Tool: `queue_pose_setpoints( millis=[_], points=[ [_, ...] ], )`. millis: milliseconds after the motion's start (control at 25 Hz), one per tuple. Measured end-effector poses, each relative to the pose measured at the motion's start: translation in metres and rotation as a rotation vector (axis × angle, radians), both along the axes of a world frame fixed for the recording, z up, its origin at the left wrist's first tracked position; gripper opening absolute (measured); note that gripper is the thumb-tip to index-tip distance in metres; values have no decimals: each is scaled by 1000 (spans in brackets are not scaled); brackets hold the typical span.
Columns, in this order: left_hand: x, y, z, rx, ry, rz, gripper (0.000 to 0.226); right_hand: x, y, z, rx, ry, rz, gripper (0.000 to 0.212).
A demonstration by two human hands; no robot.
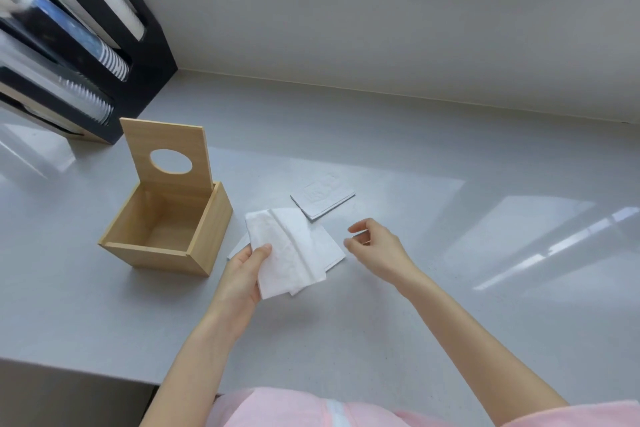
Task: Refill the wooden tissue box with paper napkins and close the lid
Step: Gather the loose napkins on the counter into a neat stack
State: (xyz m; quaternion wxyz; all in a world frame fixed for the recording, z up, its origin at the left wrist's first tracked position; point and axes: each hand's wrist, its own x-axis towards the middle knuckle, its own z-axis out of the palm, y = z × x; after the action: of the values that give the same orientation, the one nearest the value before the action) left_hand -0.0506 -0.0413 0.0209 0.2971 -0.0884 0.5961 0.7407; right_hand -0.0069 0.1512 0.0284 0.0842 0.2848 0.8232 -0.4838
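The wooden tissue box (pixel 152 250) stands open and empty on the grey counter, left of centre. Its lid (pixel 169 135), with a round hole, is raised upright at the back. My left hand (pixel 242 274) grips white paper napkins (pixel 291 253) by their left edge, just right of the box and slightly above the counter. More folded napkins lie under them. A separate flat stack of napkins (pixel 323 196) rests on the counter a little farther back. My right hand (pixel 374 246) hovers to the right of the held napkins, fingers apart and curled, holding nothing.
A black rack (pixel 104 55) with stacked cups and lids stands at the back left, close behind the box. The grey counter (pixel 450 253) runs to a pale wall at the back. Its front edge drops off at lower left (pixel 69 367).
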Motion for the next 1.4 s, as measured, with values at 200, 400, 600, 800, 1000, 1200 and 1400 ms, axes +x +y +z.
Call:
queue_pose_setpoints(
  millis=[200, 400, 600, 800, 1000, 1200, 1400],
  points=[
    [3, -7, -1, -18, 0, 58, 24, -26, -28, -18, 417, -182, 267, 50],
    [2, -8, -1, 15, -29, 67, 26, -26, -30, -25, 438, -220, 346, 27],
    [0, -3, 0, 15, -17, 24, 24, -17, -24, -28, 266, -79, 221, 16],
    [0, -5, -2, 9, -33, 8, 23, -4, -5, -7, -35, 124, -41, 23],
    [-3, 1, 2, -14, -17, -33, 27, 1, 21, 42, -166, 332, -41, 12],
    [4, 10, 8, 8, -15, -78, 30, -5, 1, 67, -587, 341, 143, 14],
    [12, 14, 10, 10, 50, -200, 30, -9, -33, 37, -299, 190, 95, 12]
  ],
)
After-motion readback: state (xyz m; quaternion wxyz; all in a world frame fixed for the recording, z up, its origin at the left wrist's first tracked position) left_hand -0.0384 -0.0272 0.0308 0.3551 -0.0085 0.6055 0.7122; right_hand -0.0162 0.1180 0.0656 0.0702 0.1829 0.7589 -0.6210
